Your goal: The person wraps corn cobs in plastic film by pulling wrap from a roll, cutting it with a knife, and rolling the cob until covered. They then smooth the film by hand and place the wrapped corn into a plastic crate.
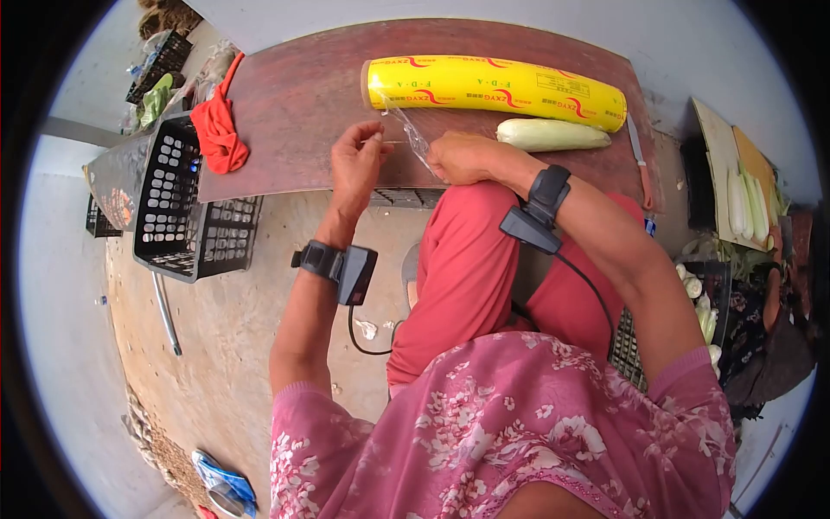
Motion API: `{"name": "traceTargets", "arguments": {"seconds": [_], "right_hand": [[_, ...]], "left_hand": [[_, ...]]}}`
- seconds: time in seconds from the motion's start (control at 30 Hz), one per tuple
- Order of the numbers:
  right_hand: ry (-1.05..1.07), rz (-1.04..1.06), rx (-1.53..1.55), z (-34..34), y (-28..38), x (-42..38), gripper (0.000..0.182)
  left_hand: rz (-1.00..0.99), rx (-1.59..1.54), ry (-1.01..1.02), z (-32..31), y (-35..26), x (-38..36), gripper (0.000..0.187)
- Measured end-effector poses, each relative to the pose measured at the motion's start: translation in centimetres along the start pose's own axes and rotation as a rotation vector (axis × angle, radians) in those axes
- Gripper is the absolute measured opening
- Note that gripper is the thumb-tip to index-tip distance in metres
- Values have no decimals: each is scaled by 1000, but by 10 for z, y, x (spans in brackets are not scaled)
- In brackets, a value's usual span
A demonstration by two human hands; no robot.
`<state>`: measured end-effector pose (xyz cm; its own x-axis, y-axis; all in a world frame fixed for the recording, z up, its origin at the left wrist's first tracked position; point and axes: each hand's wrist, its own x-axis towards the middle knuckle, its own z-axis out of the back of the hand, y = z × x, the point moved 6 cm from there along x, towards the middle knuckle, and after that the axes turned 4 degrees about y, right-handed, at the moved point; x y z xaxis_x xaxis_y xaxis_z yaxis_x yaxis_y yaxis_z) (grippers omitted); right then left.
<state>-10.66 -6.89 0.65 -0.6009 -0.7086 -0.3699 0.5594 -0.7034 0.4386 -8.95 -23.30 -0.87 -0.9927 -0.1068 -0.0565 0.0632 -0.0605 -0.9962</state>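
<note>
- While my left hand (359, 160) and right hand (462, 157) pinch the clear film (408, 130), it stretches between them.
- Yellow wrap roll (493, 91) lies beyond, pale vegetable (553, 134) beside it.

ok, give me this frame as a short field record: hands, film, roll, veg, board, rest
left hand: pinching the clear film's edge
right hand: gripping the same film
film: stretched from the roll toward both hands
roll: yellow cling film, lying across the board's far side
vegetable: pale green, lying beside the roll, untouched
board: reddish-brown
knife: at the board's right edge
red cloth: at the board's left edge
crate: black, left of the board
</note>
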Motion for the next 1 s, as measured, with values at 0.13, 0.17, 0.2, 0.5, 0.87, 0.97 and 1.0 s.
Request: {"name": "traceTargets", "arguments": {"seconds": [0.13, 0.17, 0.2, 0.5, 0.87, 0.97, 1.0], "right_hand": [[34, 4, -27, 0, 1, 2, 8], [43, 5, -35, -1, 1, 2, 9], [45, 8, -34, -2, 1, 3, 9], [44, 2, -12, -1, 0, 0, 9], [25, 79, 0, -2, -2, 3, 8], [39, 29, 20, -6, -8, 6, 6], [26, 50, 19, -4, -7, 5, 6]], "left_hand": [[292, -260, -42, -9, 2, 24, 21], [315, -371, 17, -14, 8, 30, 20], [339, -481, 76, -20, 10, 33, 19], [269, -591, 15, -15, 20, 30, 9], [294, -274, -170, 6, 26, -20, 9], [255, -115, -203, 8, 25, -26, 10], [239, -67, -212, 8, 25, -28, 10]]}}
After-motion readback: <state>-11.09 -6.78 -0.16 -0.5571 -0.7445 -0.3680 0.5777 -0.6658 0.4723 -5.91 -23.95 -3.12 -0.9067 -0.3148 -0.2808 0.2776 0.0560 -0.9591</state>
